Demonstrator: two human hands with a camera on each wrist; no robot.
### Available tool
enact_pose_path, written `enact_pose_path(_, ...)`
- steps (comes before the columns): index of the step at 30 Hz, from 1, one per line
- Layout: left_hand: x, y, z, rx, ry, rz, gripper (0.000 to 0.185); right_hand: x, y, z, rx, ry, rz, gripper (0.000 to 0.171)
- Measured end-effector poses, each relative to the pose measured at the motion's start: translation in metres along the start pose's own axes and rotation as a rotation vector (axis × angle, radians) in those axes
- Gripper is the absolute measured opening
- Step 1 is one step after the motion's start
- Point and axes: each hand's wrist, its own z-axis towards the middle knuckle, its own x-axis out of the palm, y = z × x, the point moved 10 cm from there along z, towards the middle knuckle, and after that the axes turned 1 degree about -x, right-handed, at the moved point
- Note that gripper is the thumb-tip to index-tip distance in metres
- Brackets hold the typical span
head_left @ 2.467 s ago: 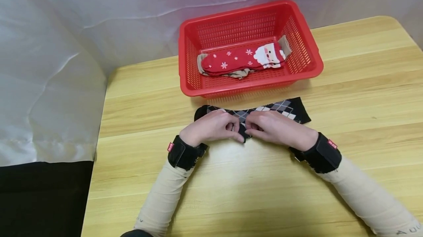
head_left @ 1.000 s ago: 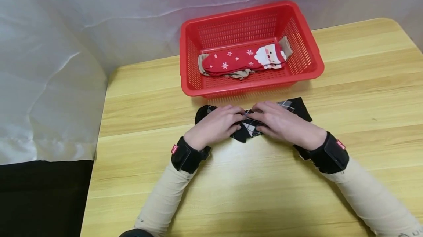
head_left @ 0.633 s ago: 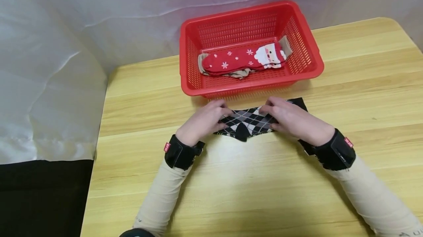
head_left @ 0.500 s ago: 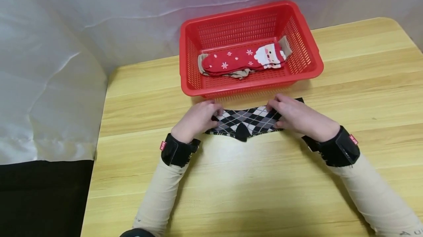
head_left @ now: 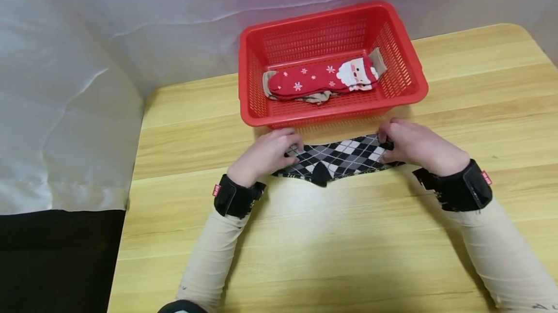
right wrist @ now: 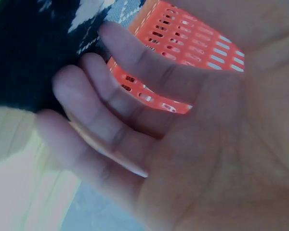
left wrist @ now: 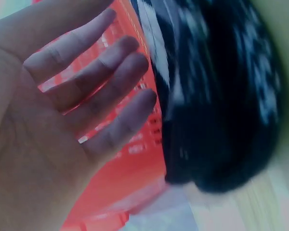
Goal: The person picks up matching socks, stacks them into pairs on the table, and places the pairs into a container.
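Observation:
A black, grey and white argyle sock [head_left: 337, 155] lies flat across the table in front of the basket, its black heel pointing toward me. Over its left end rests my left hand [head_left: 267, 155], thumb and forefinger apart on the fabric. In the left wrist view the blurred black sock end [left wrist: 207, 139] sits beside the loosely extended fingers [left wrist: 120, 125]. My right hand [head_left: 423, 147] touches the sock near its right end, thumb and forefinger spread, covering the cuff. Gently bent fingers [right wrist: 77, 86] meet the dark fabric [right wrist: 29, 57] in the right wrist view.
A red plastic basket [head_left: 331, 114] stands just behind the sock. Inside lie a red Santa sock [head_left: 314, 80] and beige fabric [head_left: 378, 61] beneath it. The wooden table [head_left: 322, 250] reaches a pale curtain [head_left: 174, 22] at the back and left.
Both hands started close together at the sock's middle and moved apart toward its ends, the right one farther. More of the argyle pattern and the heel now show. The basket stays put.

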Motion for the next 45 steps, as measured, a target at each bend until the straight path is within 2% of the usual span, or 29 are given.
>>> enact_pose_path(3,0.004,-0.005,0.001,0.019,0.013,0.044,0.032,-0.005,0.007,0.002,-0.053,-0.072,-0.024,0.041)
enact_pose_path(6,0.006,-0.003,0.0,0.013,0.014,0.054,0.036,-0.01,0.013,0.004,-0.099,-0.128,-0.027,0.042)
enact_pose_path(16,0.006,0.004,0.002,-0.02,-0.006,0.044,0.036,-0.006,0.015,0.007,-0.118,-0.129,-0.041,0.042)
enact_pose_path(24,0.011,0.009,0.002,-0.062,0.045,0.006,0.037,0.002,0.016,0.008,-0.116,-0.063,-0.036,0.046)
enact_pose_path(31,0.016,0.009,0.002,-0.062,0.094,-0.017,0.038,0.008,0.019,0.007,-0.114,-0.02,0.007,0.042)
enact_pose_path(41,0.018,0.012,0.001,-0.065,0.113,-0.072,0.026,0.014,0.011,0.009,-0.054,0.053,0.012,0.036)
enact_pose_path(45,0.018,0.014,-0.001,-0.079,0.131,-0.095,0.028,0.014,0.012,0.008,-0.1,0.052,0.014,0.027)
